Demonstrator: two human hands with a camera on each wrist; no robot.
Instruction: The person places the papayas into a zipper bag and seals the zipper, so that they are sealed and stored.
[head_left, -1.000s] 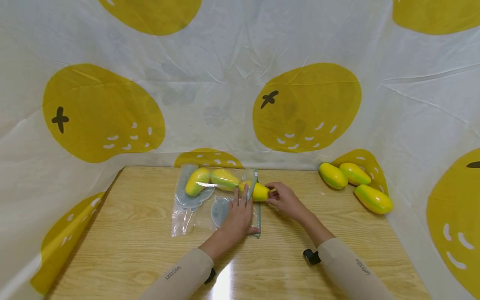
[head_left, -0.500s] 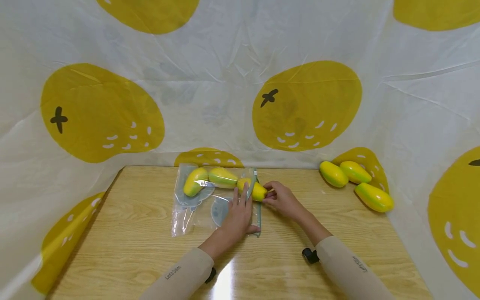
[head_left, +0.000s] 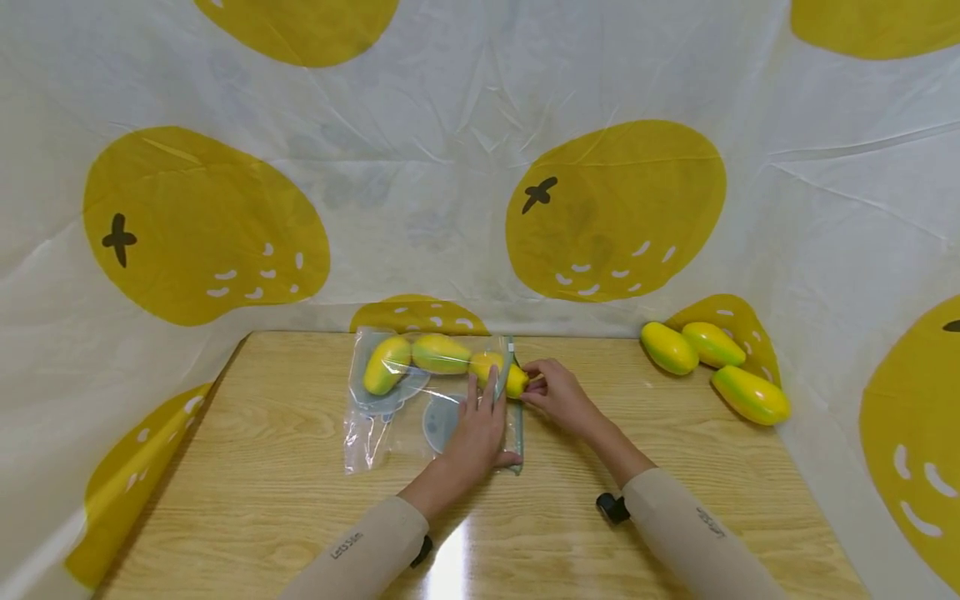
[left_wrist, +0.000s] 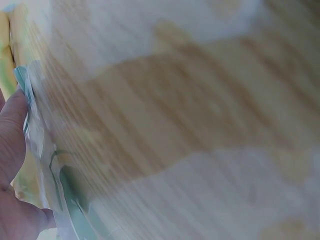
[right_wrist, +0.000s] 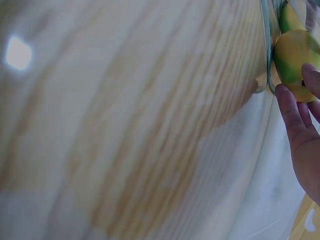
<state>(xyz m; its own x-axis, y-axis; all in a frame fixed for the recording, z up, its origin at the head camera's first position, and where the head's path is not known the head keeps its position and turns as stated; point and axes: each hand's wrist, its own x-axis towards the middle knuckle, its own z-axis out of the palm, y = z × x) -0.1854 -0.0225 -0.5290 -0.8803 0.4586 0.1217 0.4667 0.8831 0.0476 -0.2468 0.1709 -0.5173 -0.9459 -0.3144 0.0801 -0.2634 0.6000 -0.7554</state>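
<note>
A clear zip bag (head_left: 408, 454) with a grey-green strip at its mouth lies on the wooden table. Inside it, two yellow-green papayas (head_left: 441, 355) sit toward the left and middle. A third papaya (head_left: 516, 382) lies partly through the mouth, its end sticking out to the right. My right hand (head_left: 562, 396) pinches that end between thumb and fingertips; the right wrist view shows the fingers around the papaya (right_wrist: 295, 62). My left hand (head_left: 474, 433) rests on the bag near its mouth, fingers fairly straight. At the left wrist view's edge, that hand (left_wrist: 12, 150) touches the bag.
Three more papayas (head_left: 750, 395) lie at the back right of the wooden table (head_left: 285, 517). A white cloth (head_left: 427, 208) printed with big yellow fruits hangs behind and at both sides. Grey printed shapes (head_left: 441, 423) show on the bag.
My right hand has moved left, sliding the third papaya further into the bag. The two papayas inside have shifted slightly left. My left hand has stayed on the bag.
</note>
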